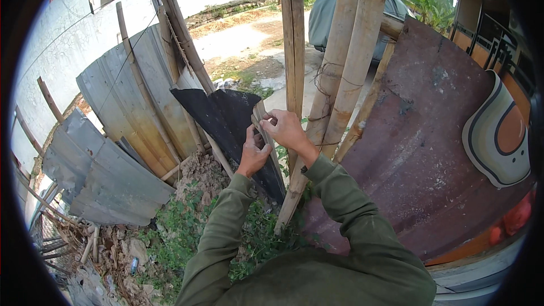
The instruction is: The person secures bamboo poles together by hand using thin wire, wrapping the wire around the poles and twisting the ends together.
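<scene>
In front of me, a thin wooden strip (273,156) stands along the edge of a bent black sheet (218,116). My right hand (288,132) is closed in a pinch on the strip near its top. Just below and to the left, my left hand (253,153) is half curled against the strip and the sheet's edge, thumb and forefinger apart. No held thing shows in it. Anything small between the right fingertips is hidden. Right of my hands rise thick bamboo poles (339,62), bound with wire (323,82), and a split upright pole (292,34).
Rusty metal sheets (141,85) and a bent grey sheet (107,170) lean at left. A large maroon sheet (419,136) with a curved decorated board (498,136) stands at right. Weeds (178,221) and rubble lie below. Beyond the fence is a covered vehicle (324,17).
</scene>
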### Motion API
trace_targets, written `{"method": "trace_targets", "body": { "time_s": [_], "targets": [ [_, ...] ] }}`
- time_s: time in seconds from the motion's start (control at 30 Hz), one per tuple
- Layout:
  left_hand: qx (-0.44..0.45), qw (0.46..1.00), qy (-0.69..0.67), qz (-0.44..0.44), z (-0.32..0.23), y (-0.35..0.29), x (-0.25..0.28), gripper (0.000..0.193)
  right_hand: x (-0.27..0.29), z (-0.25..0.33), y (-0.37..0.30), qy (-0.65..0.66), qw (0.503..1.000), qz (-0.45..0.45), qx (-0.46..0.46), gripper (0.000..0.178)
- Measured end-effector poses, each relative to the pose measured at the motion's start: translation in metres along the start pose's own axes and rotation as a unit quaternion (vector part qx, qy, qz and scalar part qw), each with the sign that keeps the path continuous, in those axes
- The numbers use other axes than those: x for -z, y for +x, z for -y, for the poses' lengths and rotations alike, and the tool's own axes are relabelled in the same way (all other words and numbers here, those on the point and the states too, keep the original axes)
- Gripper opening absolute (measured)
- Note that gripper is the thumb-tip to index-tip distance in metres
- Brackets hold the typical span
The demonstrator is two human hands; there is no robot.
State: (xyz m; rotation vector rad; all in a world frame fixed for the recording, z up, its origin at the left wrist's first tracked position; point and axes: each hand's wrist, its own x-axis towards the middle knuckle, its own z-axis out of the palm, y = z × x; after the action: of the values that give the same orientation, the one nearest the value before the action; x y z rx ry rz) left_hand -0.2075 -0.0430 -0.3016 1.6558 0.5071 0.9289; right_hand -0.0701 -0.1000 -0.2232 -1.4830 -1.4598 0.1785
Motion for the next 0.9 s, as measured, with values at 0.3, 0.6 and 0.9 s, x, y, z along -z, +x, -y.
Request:
{"method": "trace_targets", "body": {
  "time_s": [0.3, 0.6, 0.9],
  "targets": [
    [-0.003, 1.0, 0.001, -0.016, 0.0, -0.002, -0.001, 0.086, -0.003, 0.001, 0.009, -0.008, 1.0, -0.014, -0.003, 0.03],
    [-0.006, 1.0, 0.015, -0.013, 0.003, 0.001, -0.001, 0.096, -0.002, -0.004, 0.005, -0.002, 0.999, 0.023, -0.04, 0.033],
    [0.006, 0.997, -0.073, -0.033, 0.015, 0.002, -0.003, 0.098, 0.001, -0.01, 0.001, -0.038, 0.998, 0.016, 0.037, 0.032]
  ]
}}
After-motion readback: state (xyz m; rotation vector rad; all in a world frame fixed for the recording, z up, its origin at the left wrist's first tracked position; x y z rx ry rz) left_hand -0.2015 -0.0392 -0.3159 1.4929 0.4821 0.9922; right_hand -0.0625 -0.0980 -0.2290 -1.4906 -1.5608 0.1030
